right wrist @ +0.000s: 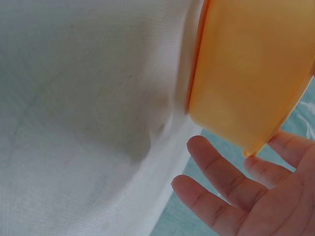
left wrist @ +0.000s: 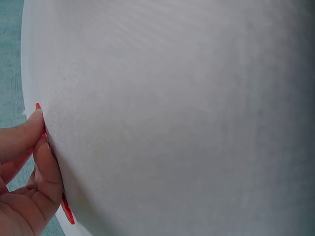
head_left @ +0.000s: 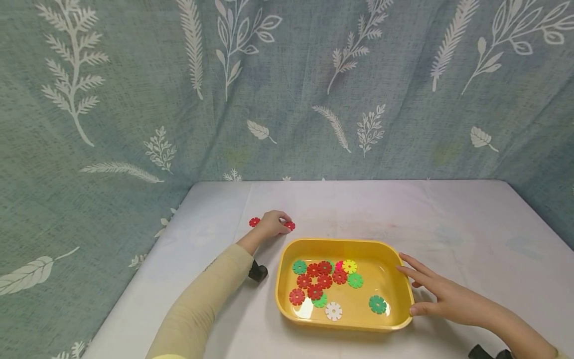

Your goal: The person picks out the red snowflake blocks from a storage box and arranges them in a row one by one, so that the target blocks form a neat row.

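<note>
On the table's left side, my left hand (head_left: 272, 224) pinches a red snowflake disc (head_left: 290, 226) between thumb and fingertips, low against the white cloth. Another red snowflake disc (head_left: 254, 222) lies just left of that hand. A yellow tray (head_left: 390, 244) stands to the right, with red, green, yellow, pink and white snowflake discs inside. Several of the red ones (head_left: 315, 291) sit close together in a ring. My right hand (head_left: 441, 294) rests its fingertips at the tray's right rim, fingers spread and mostly straight. In the right wrist view, fingers (right wrist: 216, 167) show beside the tray's outer wall (right wrist: 246, 73).
A white cloth (head_left: 471, 239) covers the table. Behind it and at the sides hangs a green-grey curtain (head_left: 287, 99) with white leaf prints. Inside the tray, a dark green disc (head_left: 377, 304) and a white disc (head_left: 334, 311) lie apart toward the near side.
</note>
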A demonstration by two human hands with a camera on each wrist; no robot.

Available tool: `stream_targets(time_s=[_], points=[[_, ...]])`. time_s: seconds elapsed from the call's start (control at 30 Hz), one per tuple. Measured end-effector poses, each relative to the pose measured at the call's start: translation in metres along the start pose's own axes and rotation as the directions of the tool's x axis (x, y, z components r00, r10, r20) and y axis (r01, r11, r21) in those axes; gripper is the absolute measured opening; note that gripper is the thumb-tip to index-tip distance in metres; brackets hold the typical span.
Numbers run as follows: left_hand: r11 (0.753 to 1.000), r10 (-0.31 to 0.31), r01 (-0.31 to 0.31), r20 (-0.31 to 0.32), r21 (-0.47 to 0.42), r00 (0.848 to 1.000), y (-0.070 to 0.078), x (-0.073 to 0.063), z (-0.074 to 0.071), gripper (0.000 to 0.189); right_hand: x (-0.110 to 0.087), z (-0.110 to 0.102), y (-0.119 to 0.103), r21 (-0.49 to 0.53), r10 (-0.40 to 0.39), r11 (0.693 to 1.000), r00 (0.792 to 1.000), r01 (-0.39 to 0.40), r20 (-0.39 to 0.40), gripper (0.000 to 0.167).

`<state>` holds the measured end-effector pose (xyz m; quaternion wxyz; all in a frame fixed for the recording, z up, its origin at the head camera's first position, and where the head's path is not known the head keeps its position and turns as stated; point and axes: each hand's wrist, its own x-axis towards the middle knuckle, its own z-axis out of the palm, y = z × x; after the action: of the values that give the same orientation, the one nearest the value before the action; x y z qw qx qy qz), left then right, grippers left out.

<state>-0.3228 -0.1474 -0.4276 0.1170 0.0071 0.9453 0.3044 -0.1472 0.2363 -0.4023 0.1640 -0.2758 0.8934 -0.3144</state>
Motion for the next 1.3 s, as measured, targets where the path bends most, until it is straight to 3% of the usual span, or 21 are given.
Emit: stream_targets(time_s=[0.3,0.53,0.73,0.87,1.03,1.3], points=[[1.000,0.001,-0.001,0.031,-0.030,1.000,0.002,-0.002,-0.010,0.031,-0.001,0.001,0.000,-0.015,-0.014,1.000,1.000,0.014,-0.008,0.078],[0.992,0.056,-0.057,-0.016,-0.109,0.998,0.016,-0.005,-0.045,0.037,0.000,0.001,-0.001,-0.003,0.007,1.000,1.000,-0.007,0.000,0.079],[0.974,0.121,-0.137,-0.098,-0.180,0.988,0.036,-0.023,-0.073,0.034,0.000,0.001,0.000,-0.009,0.004,1.000,1.000,-0.004,-0.004,0.079],[0.965,0.175,-0.192,-0.107,-0.178,0.979,0.047,-0.034,-0.083,0.034,-0.001,0.001,0.001,-0.022,-0.011,1.000,1.000,0.011,-0.008,0.078],[0.965,0.213,-0.226,-0.107,-0.133,0.971,0.047,-0.038,-0.080,0.032,0.000,0.000,0.001,-0.014,-0.009,1.000,1.000,0.009,-0.005,0.079],[0.981,0.192,-0.192,-0.048,0.016,0.980,0.022,-0.020,-0.049,0.034,0.000,0.000,0.001,-0.025,-0.008,1.000,1.000,0.008,-0.008,0.079]])
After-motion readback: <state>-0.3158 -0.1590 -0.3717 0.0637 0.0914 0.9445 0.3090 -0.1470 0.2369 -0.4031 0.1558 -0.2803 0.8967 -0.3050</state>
